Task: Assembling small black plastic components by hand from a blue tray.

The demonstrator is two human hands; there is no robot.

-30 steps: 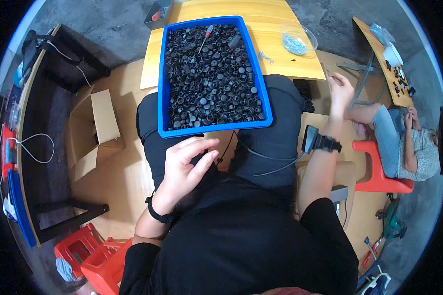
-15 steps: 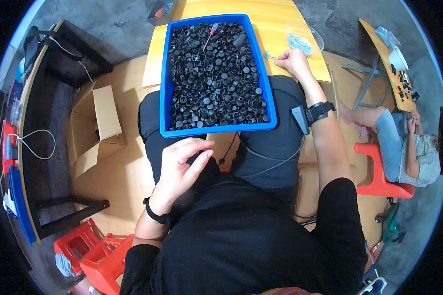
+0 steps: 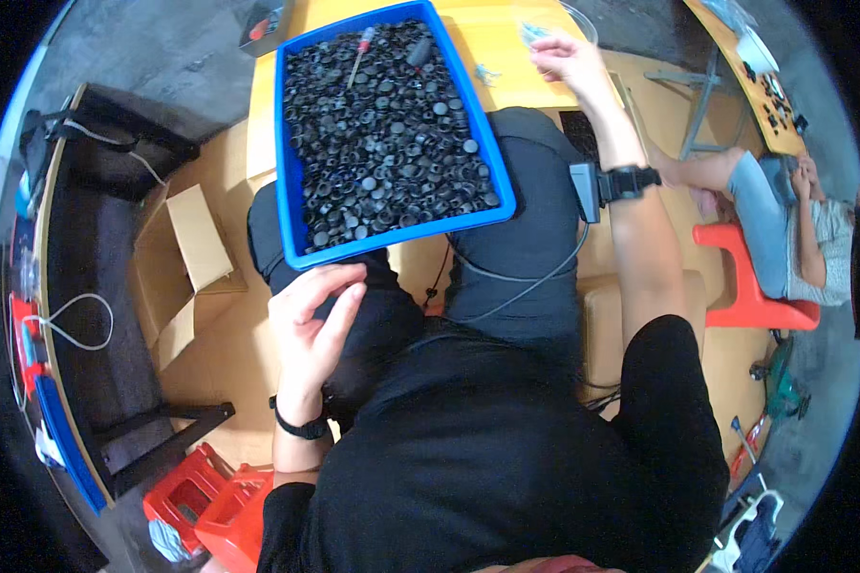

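My right hand (image 3: 571,67) is raised over the table beside a clear round tub (image 3: 585,21), fingers gathered near pale blue small pieces (image 3: 533,34). Anything pinched there is too small to make out. A few similar pieces (image 3: 487,74) lie loose between the hand and a blue tray (image 3: 503,204). The tray is full of small black round caps (image 3: 382,143). Just below its front left corner, my left hand (image 3: 308,313) has thumb and forefinger brought together; whatever they hold, if anything, does not show.
A screwdriver (image 3: 361,53) and a dark grey cylindrical object (image 3: 419,52) lie on the caps. The tray extends past the yellow table (image 3: 263,129) over my legs. An open cardboard box (image 3: 201,239) stands at left; another person (image 3: 817,244) sits at far right. A cable (image 3: 545,286) crosses my lap.
My right hand has left the loose pieces on the table and moved away from me, to the tub. My left hand keeps its pinched pose. The whole view has shifted and tilted.
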